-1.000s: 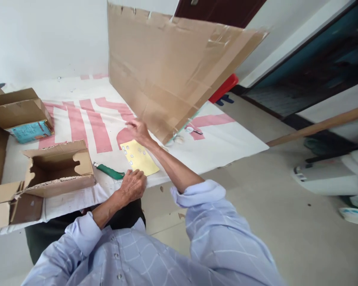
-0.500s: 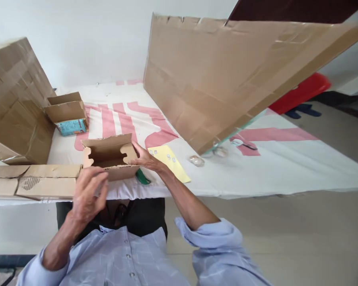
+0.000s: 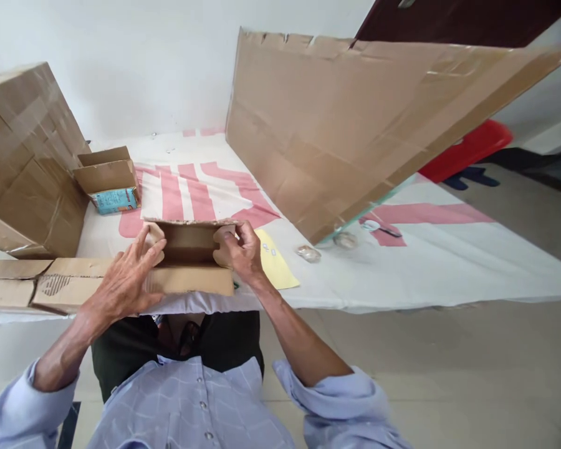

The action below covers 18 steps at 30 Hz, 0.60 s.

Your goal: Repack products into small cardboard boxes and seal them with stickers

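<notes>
A small open cardboard box (image 3: 196,280) rests at the table's front edge, its opening toward me and its inside bare. My left hand (image 3: 128,271) grips the box's left end, the fingers on the side flap and the thumb low at the front. At the other end, my right hand (image 3: 247,254) pinches the right side flap and the back rim. A sliver of something green (image 3: 236,285) shows beside the box's right corner, mostly hidden. Partly behind my right hand lies a yellow sheet (image 3: 280,268) with small marks on it.
Closed cardboard boxes (image 3: 70,284) line the front edge at left. Behind them stand a large taped carton (image 3: 32,156) and an open box (image 3: 105,178) with a blue packet (image 3: 116,200). A big cardboard panel (image 3: 336,131) leans across the back, near small wrapped items (image 3: 308,252).
My left hand has come from above the near edge onto the box's left end. The box has shifted right, and my right hand has moved with it, now pinching its flap.
</notes>
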Motion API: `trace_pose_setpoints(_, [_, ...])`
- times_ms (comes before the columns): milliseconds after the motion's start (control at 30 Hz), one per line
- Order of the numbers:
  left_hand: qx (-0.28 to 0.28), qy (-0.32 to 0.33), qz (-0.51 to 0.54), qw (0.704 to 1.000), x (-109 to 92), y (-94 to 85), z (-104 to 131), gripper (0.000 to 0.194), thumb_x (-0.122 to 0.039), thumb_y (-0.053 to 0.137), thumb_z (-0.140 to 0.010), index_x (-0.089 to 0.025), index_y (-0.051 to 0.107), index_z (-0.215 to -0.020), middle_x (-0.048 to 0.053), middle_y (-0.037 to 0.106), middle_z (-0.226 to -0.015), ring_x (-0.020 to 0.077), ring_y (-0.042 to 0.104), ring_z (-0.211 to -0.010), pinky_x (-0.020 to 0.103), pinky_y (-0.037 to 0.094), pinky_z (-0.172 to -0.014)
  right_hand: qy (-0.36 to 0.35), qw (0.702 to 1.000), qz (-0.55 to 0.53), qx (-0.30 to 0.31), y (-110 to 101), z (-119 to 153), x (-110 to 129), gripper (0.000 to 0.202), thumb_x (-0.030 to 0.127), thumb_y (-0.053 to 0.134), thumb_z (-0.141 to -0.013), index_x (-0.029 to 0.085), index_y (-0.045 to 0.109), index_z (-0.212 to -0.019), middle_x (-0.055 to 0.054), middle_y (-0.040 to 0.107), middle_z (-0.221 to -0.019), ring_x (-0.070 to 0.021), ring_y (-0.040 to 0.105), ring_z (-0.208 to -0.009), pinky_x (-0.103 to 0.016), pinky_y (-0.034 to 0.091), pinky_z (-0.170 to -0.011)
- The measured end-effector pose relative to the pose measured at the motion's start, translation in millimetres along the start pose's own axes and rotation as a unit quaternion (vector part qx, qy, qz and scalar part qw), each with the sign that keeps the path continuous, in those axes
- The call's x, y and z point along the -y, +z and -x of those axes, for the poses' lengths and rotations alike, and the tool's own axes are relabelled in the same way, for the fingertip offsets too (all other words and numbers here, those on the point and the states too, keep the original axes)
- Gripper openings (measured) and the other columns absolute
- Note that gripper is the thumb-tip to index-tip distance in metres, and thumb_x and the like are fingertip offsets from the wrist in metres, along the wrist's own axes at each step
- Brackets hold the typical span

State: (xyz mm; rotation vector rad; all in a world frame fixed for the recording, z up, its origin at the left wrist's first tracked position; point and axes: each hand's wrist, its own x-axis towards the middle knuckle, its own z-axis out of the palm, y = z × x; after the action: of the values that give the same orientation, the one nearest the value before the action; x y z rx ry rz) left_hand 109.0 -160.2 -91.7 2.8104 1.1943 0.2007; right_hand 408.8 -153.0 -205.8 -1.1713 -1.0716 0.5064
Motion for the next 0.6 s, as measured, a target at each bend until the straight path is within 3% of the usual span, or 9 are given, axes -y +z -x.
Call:
trace_pose_setpoints(67, [-0.017,0.01,-0.055,0.998,-9,-8.2,-11,0.098,-0.026,0.087,-0.08,-0.029,0.043,-0.168,0.021,0.015,-0.187,0.0548,0.04,-0.16,0.074,0.053,-0.111,-0.01,1.0,-0.004,-0.019,7,-15,2,0.016,0.038,0.063,-0.091,0.025,0.056,-0.097,0.001,0.066,-0.087,-0.0183,0.061,-0.083,-0.032,0.055,-0.077])
trace_pose_setpoints(167, [-0.049,0.015,-0.123,0.991,-3,-27.7,-33,0.057,-0.015,0.072,-0.088,-0.027,0.071,-0.143,0.011,0.033,-0.183,0.0522,0.037,-0.161,0.072,0.053,-0.114,-0.024,1.0,-0.011,0.003,26,-47,3,0.018,0.041,0.063,-0.092,0.025,0.054,-0.094,0.001,0.064,-0.085,-0.0185,0.061,-0.083,-0.033,0.056,-0.08])
trace_pose_setpoints(233, [-0.062,0.014,-0.144,0.987,20,-40.6,-50,0.039,-0.009,0.059,-0.092,-0.024,0.082,-0.12,0.006,0.044,-0.178,0.0445,0.048,-0.154,0.063,0.055,-0.117,-0.033,0.998,-0.022,0.055,40,-68,3,0.025,0.047,0.065,-0.093,0.025,0.059,-0.102,-0.004,0.07,-0.098,-0.022,0.066,-0.096,-0.039,0.059,-0.09])
trace_pose_setpoints(267, [-0.065,0.011,-0.149,0.987,37,-45.5,-57,0.038,-0.008,0.055,-0.093,-0.023,0.084,-0.113,0.006,0.049,-0.176,0.0411,0.053,-0.15,0.059,0.055,-0.117,-0.035,0.996,-0.028,0.081,45,-76,3,0.032,0.052,0.065,-0.094,0.024,0.062,-0.11,-0.007,0.073,-0.109,-0.0246,0.067,-0.107,-0.042,0.059,-0.097])
trace_pose_setpoints(333, [-0.077,-0.019,-0.149,0.986,79,-50.2,-69,0.045,-0.008,0.051,-0.092,-0.023,0.083,-0.118,0.006,0.056,-0.17,0.0369,0.058,-0.146,0.054,0.057,-0.116,-0.031,0.992,-0.024,0.119,49,-82,1,0.047,0.059,0.066,-0.095,0.024,0.063,-0.127,-0.013,0.072,-0.134,-0.0294,0.065,-0.129,-0.049,0.056,-0.11])
trace_pose_setpoints(400, [-0.084,-0.069,-0.147,0.983,124,-47.6,-73,0.048,-0.009,0.049,-0.091,-0.022,0.082,-0.124,0.007,0.062,-0.164,0.0348,0.061,-0.144,0.052,0.054,-0.118,-0.021,0.989,0.028,0.141,42,-72,-4,0.052,0.06,0.064,-0.097,0.024,0.064,-0.134,-0.016,0.068,-0.144,-0.0322,0.062,-0.138,-0.051,0.055,-0.112])
trace_pose_setpoints(467, [-0.056,-0.107,-0.148,0.982,163,-39.4,-69,0.047,-0.012,0.051,-0.09,-0.021,0.081,-0.125,0.01,0.061,-0.164,0.0358,0.059,-0.146,0.052,0.052,-0.119,-0.017,0.978,0.13,0.163,27,-47,-14,0.046,0.054,0.062,-0.099,0.021,0.067,-0.131,-0.018,0.07,-0.139,-0.0332,0.064,-0.134,-0.051,0.057,-0.108])
trace_pose_setpoints(533, [-0.003,-0.124,-0.145,0.982,191,-29.4,-61,0.041,-0.018,0.056,-0.091,-0.019,0.081,-0.123,0.013,0.064,-0.16,0.0362,0.059,-0.145,0.051,0.051,-0.119,-0.015,0.946,0.262,0.189,11,-14,-25,0.036,0.046,0.063,-0.1,0.02,0.069,-0.125,-0.017,0.072,-0.128,-0.0329,0.067,-0.126,-0.048,0.057,-0.106])
trace_pose_setpoints(600, [0.034,-0.126,-0.144,0.981,206,-20.7,-55,0.036,-0.025,0.062,-0.091,-0.02,0.08,-0.122,0.016,0.07,-0.152,0.0363,0.061,-0.143,0.05,0.052,-0.117,0.002,0.899,0.384,0.209,-2,16,-36,0.034,0.04,0.066,-0.098,0.02,0.069,-0.125,-0.017,0.072,-0.125,-0.0339,0.067,-0.122,-0.048,0.055,-0.106])
